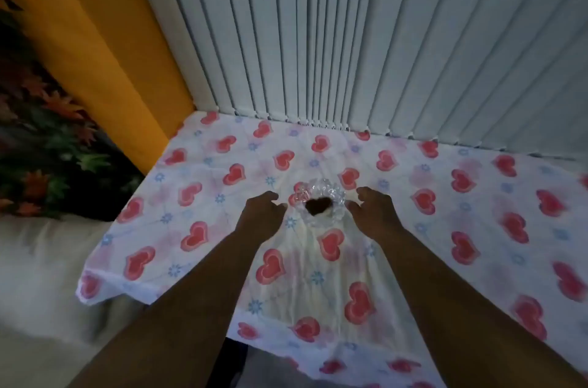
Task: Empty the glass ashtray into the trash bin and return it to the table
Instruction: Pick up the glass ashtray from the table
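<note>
Reaching: both hands close in on the ashtray (319,204), one on each side, with nothing lifted yet.
Ashtray: clear cut glass, resting on the table (445,228) between the two hands; a dark clump sits in its bowl, so by my reading it is not yet emptied.
Left hand (262,212): loosely curled and half open, holding nothing; its fingertips lie just beside the near-left rim, and I cannot tell whether they touch.
Right hand (374,209): likewise curled and half open, empty, thumb very near the right rim; contact unclear.
Grip advice: take the rim from opposite sides with fingers under the scalloped edge; faceted glass is likely slick and heavy for its size.
Lift advice: raise it straight and keep it level, so the dark contents stay in the bowl on the way to the bin.
Cloth (197,190): heart-printed, thin and wrinkled under the ashtray; sliding the glass could drag it, so lifting is safer.
Beyond the hands: white blinds (350,38) stand past the far table edge.
Bin: not in view; its direction cannot be judged.
</note>
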Available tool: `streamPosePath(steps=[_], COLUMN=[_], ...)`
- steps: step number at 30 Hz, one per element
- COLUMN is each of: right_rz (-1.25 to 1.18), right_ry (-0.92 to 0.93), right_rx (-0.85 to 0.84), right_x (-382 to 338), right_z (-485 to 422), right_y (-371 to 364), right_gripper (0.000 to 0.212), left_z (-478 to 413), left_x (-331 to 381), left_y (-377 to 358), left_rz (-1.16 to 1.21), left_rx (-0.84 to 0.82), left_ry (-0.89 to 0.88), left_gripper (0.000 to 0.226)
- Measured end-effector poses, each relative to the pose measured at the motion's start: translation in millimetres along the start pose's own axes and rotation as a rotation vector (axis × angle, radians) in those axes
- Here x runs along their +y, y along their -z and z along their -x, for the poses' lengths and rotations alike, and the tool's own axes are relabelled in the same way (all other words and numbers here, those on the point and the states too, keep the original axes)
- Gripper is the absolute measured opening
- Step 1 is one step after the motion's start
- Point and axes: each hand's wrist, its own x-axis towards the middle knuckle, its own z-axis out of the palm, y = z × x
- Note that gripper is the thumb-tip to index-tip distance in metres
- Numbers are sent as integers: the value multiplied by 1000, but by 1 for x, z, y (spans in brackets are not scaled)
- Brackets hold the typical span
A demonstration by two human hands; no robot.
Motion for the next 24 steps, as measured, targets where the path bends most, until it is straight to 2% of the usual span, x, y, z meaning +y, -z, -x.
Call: streamPosePath(steps=[4,8,15,20,24], right_rz=[40,67,75,4,-61], right_ry=[-31,-28,-3,1,23], right_rx=[-29,-24,17,-1,-52], right_x=[5,3,2,-8,-27], right_z=[-24,-42,-52,-33,-4], right_y=[-20,-32,-41,-39,-36], right_gripper=[48,38,25,24,41], left_z=[-30,-49,-62,-45,-15], left_x=[-1,1,10,8,-1], left_y=[-32,-59,-70,-58,-32], left_rz=[-44,-104,210,332,321], left_rx=[-12,-27,-26,-22,-15], left_ry=[18,-41,159,234,234], left_gripper=[41,39,31,25,34])
